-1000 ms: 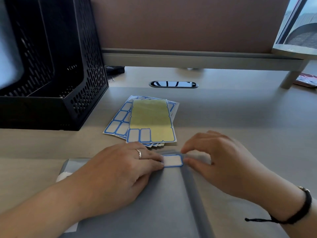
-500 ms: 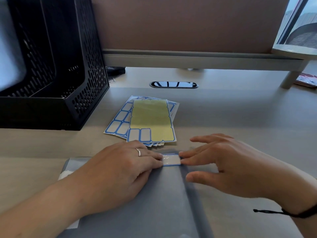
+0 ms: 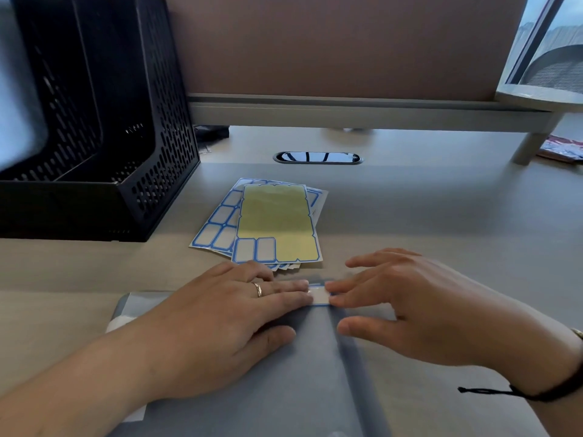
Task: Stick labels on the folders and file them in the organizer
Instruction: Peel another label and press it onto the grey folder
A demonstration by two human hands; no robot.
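Head view, surroundings: black perforated plastic file organizer (image 3: pixel 104 146) standing at far left of the pale grey counter (image 3: pixel 441 216), two open compartments visible, divider between them; dark oval cable grommet (image 3: pixel 317 158) set in the counter behind the sheets; brown partition panel (image 3: pixel 331 42) along the back; raised grey shelf (image 3: pixel 362 113) running under it.
Head view, in the way: fanned stack of blue-bordered label sheets (image 3: pixel 220 225) lying between the organizer and the hands, near edge just beside the left knuckles; top sheet mostly bare yellow backing (image 3: pixel 277 225), two labels left on it at the near left corner.
Head view, task thing: translucent grey plastic folder (image 3: pixel 299 373) flat on the counter at near centre, darker spine strip running toward the viewer; one small white blue-edged label (image 3: pixel 318 295) on its far edge, partly hidden by fingertips.
Left hands entry: left hand (image 3: pixel 220 326) flat on the folder, fingers straight, tips pressing the label's left end; a ring on one finger.
Right hands entry: right hand (image 3: pixel 426 310) fingers extended, tips touching the label's right end, nothing gripped; black cord bracelet (image 3: pixel 536 392) at the wrist.
Counts: one organizer, one folder, one stuck label, two hands; number of sheets in the stack unclear.
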